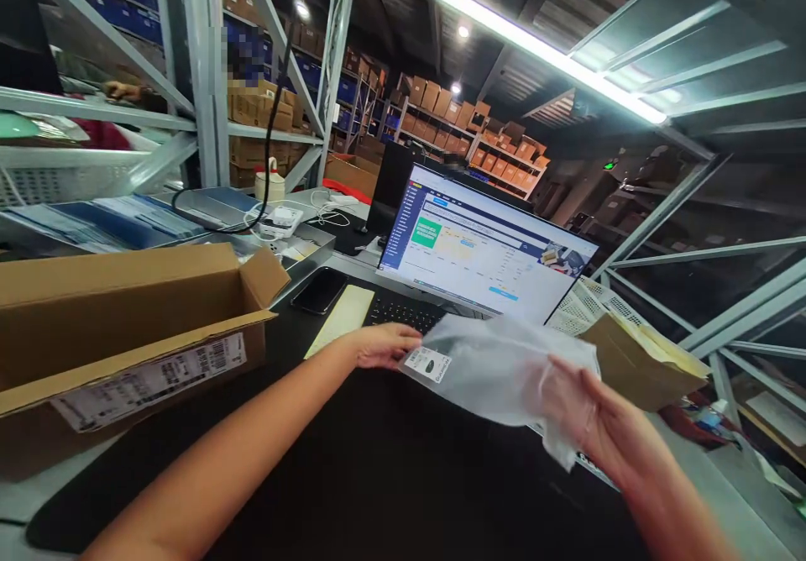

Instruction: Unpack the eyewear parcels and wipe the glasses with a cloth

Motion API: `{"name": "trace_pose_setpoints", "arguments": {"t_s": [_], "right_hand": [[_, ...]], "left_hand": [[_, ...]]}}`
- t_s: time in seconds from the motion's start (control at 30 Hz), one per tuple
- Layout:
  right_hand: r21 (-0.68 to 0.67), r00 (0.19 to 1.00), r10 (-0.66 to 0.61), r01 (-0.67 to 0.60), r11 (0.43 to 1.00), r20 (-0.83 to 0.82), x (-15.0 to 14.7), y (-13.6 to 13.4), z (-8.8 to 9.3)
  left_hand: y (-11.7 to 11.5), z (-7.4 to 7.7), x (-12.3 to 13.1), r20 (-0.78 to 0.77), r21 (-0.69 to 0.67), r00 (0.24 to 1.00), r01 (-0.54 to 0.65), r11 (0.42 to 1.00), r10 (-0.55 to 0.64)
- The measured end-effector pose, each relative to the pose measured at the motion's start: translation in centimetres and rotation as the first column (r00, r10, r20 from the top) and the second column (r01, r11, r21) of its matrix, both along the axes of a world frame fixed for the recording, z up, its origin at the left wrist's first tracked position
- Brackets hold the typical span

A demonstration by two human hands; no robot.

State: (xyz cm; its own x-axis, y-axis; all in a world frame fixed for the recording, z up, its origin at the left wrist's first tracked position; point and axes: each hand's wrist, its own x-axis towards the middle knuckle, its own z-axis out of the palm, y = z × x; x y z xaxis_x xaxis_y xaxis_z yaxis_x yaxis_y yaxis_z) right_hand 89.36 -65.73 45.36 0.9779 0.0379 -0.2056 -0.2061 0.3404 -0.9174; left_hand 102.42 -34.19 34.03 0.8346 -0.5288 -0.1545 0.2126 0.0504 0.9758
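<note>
A translucent plastic bag with a small white label near its left corner is held over the black desk mat, in front of the laptop. My left hand pinches the bag's left edge beside the label. My right hand grips the bag's right side, its fingers partly seen through the plastic. Whatever the bag contains cannot be made out.
An open laptop stands behind the bag. A black phone and a pale card lie left of the keyboard. An open cardboard box sits at the left, a brown envelope at the right. Metal shelving surrounds the desk.
</note>
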Motion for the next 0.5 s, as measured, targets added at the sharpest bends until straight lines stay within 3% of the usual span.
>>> {"name": "trace_pose_setpoints", "arguments": {"t_s": [0.1,0.2,0.37,0.5], "right_hand": [[0.114,0.995,-0.046,0.056,0.992,-0.085,-3.4,-1.2,-3.0],[0.185,0.988,-0.087,0.111,0.977,-0.130,-5.7,-1.9,-5.4],[0.239,0.973,-0.076,0.128,0.962,-0.217,-7.2,-1.7,-10.6],[0.261,0.991,-0.025,0.059,0.963,-0.134,-7.8,-0.7,-14.0]], "left_hand": [[-2.1,-1.3,-1.0,-0.048,-0.048,0.995,0.081,0.996,-0.083],[-2.4,-1.8,-1.7,-0.022,-0.062,1.000,0.012,0.998,-0.014],[0.4,-2.1,-3.2,0.084,-0.025,0.995,-0.060,0.998,0.062],[2.4,-3.7,-4.9,0.059,0.112,0.997,-0.053,0.992,0.046]]}}
